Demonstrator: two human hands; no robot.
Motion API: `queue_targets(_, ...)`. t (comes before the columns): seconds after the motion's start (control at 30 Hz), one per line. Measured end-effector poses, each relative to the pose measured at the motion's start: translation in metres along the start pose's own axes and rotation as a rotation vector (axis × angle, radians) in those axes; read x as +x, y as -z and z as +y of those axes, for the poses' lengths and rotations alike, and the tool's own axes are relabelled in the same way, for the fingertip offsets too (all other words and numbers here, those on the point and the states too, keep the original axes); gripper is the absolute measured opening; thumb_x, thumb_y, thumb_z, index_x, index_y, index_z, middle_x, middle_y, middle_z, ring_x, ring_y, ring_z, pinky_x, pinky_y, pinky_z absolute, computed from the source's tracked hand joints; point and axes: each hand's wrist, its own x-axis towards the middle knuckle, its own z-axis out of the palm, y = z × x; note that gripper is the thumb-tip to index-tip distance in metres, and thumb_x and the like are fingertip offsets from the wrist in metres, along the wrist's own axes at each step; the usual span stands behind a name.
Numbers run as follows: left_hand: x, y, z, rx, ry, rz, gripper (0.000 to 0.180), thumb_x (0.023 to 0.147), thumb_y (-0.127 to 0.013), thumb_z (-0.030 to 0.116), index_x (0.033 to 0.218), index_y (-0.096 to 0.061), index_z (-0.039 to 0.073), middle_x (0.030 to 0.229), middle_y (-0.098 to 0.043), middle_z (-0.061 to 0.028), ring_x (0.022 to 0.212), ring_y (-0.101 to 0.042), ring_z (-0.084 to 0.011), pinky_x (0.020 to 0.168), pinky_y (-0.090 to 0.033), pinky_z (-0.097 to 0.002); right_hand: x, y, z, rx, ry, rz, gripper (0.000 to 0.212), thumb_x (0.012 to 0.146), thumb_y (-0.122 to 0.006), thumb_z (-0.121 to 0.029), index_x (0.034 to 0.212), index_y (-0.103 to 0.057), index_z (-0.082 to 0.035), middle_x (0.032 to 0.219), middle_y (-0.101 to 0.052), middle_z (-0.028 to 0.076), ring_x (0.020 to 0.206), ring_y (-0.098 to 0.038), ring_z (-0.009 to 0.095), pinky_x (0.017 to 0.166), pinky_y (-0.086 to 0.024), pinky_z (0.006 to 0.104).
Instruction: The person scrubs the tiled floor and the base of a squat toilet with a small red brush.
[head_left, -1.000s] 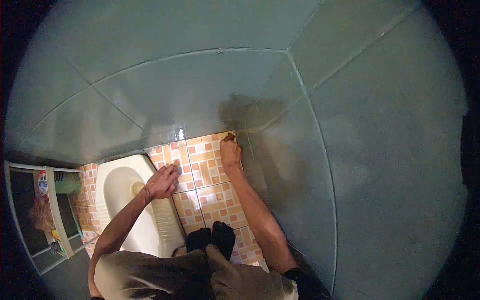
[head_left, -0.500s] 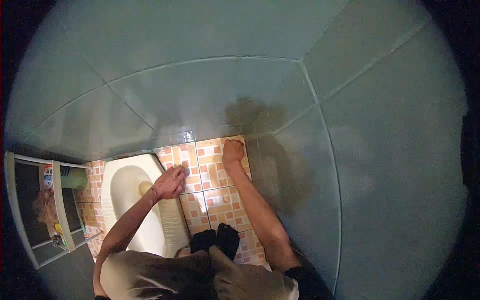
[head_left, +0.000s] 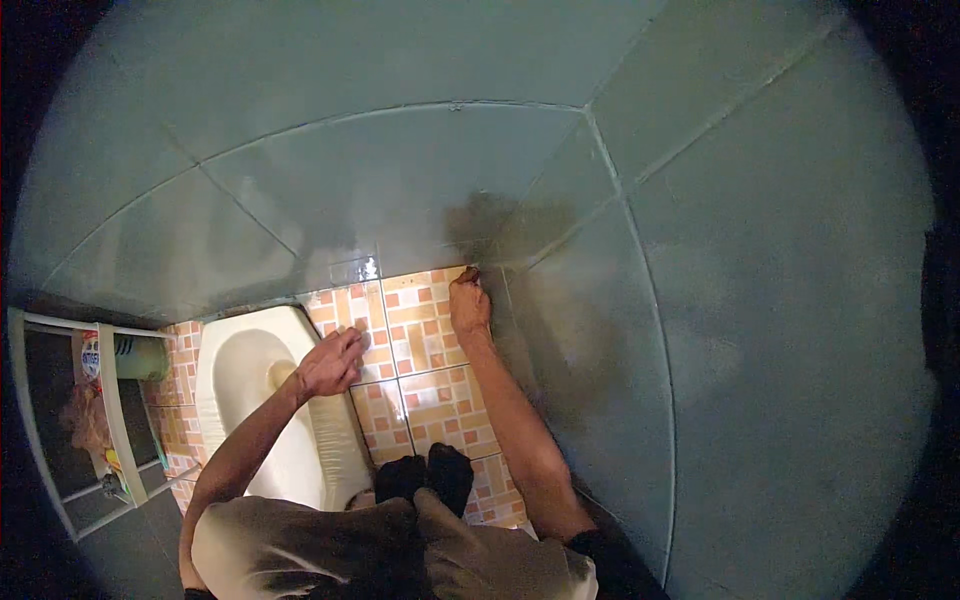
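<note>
My right hand [head_left: 469, 306] reaches down to the far right corner of the tiled floor [head_left: 420, 330], where the floor meets the walls. Its fingers are pinched together against the corner; whatever they hold, if anything, is hidden. Beside the right rim of the cream squat toilet [head_left: 208, 385] my left hand [head_left: 333, 362] hovers, fingers loosely bent and partly apart. Nothing shows in it.
Grey-green tiled walls [head_left: 390, 190] rise ahead and on the right. At left stands a white rack [head_left: 118, 420] holding a pale green container [head_left: 142, 357] and a crumpled plastic bag [head_left: 85, 420]. My feet in dark socks [head_left: 449, 478] are below.
My right hand has shifted slightly, its fingertips now pinched forward at the corner instead of curled in a fist. The left hand's fingers have loosened a little. The view has tilted slightly.
</note>
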Motion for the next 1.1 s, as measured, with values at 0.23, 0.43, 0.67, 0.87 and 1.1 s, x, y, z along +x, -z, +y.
queue_targets(0.23,-0.006,-0.005,-0.008,0.014,-0.013,0.038,0.044,0.073,-0.059,0.011,0.114,-0.054,-0.002,0.112,-0.051,-0.0191,0.101,-0.053,-0.0379,0.092,-0.045,-0.0482,-0.005,0.007,0.002,0.001,0.003,-0.024,0.033,0.093,-0.057,-0.008,0.118,-0.056,0.015,0.077,-0.073,0.016,0.067,-0.074,0.019,0.055,-0.06,0.0308)
queue_targets(0.43,-0.004,-0.002,-0.006,-0.033,0.01,-0.011,0.043,0.073,-0.06,0.012,0.113,-0.054,-0.002,0.114,-0.051,-0.0197,0.1,-0.054,-0.0378,0.092,-0.045,-0.0479,-0.01,0.043,0.004,0.278,-0.091,-0.172,0.033,0.096,-0.053,-0.007,0.126,-0.049,0.007,0.085,-0.071,0.023,0.077,-0.074,0.028,0.061,-0.059,0.039)
queue_targets(0.67,-0.002,-0.003,-0.007,-0.007,-0.002,-0.006,0.041,0.072,-0.06,0.013,0.109,-0.055,-0.002,0.109,-0.051,-0.0187,0.101,-0.054,-0.0365,0.091,-0.045,-0.0477,-0.061,0.041,0.01,1.179,-0.314,-0.221,0.02,0.104,-0.049,-0.017,0.11,-0.059,-0.001,0.086,-0.069,0.018,0.082,-0.069,0.027,0.075,-0.052,0.0414)
queue_targets(0.87,-0.005,-0.003,-0.006,0.029,-0.031,0.043,0.039,0.072,-0.06,0.014,0.108,-0.055,-0.002,0.107,-0.051,-0.0181,0.098,-0.054,-0.0355,0.089,-0.044,-0.0467,-0.08,0.004,0.014,1.418,-0.375,-0.164,0.018,0.103,-0.05,-0.013,0.108,-0.062,-0.002,0.094,-0.065,0.004,0.089,-0.059,0.014,0.081,-0.048,0.0316)
queue_targets(1.1,-0.007,0.002,-0.003,0.027,-0.008,0.005,0.041,0.075,-0.06,0.015,0.113,-0.055,-0.002,0.111,-0.052,-0.0182,0.102,-0.055,-0.0351,0.089,-0.044,-0.0464,-0.053,0.009,0.005,1.127,-0.484,-0.168,0.033,0.099,-0.05,-0.028,0.115,-0.06,0.0,0.107,-0.066,0.025,0.102,-0.062,0.043,0.09,-0.047,0.0511)
